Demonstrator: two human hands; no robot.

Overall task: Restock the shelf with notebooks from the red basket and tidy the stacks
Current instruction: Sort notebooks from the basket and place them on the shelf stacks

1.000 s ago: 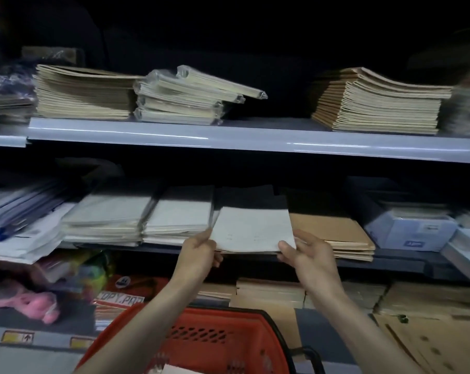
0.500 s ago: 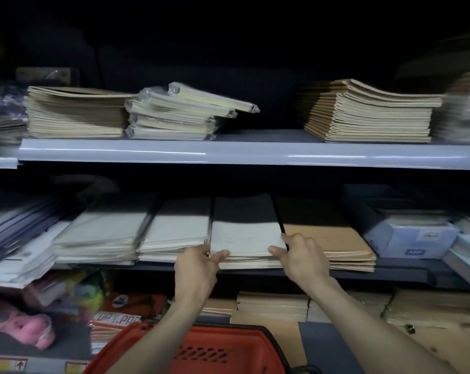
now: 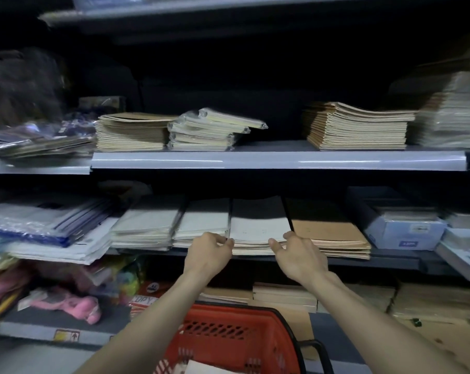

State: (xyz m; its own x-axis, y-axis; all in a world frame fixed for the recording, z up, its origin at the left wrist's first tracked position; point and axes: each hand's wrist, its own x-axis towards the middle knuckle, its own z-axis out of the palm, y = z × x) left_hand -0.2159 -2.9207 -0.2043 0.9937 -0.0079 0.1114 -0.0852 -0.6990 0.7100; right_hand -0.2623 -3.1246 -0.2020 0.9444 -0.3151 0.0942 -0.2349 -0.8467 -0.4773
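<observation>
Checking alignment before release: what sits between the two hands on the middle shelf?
In the head view, the front edge of the white notebook stack spans between the left hand and right hand.

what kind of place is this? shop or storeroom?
Probably a stationery shop: tiered metal shelves piled with notebook stacks, plastic-wrapped packs, and a red shopping basket below.

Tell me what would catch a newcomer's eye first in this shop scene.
Two bare arms reach up the middle. The left hand and right hand hold the front corners of a pale notebook stack on the middle shelf. Below them sits the red basket, the brightest thing in the dim aisle. On the upper shelf, a plastic-wrapped pile leans untidily beside a neat brown stack.
</observation>
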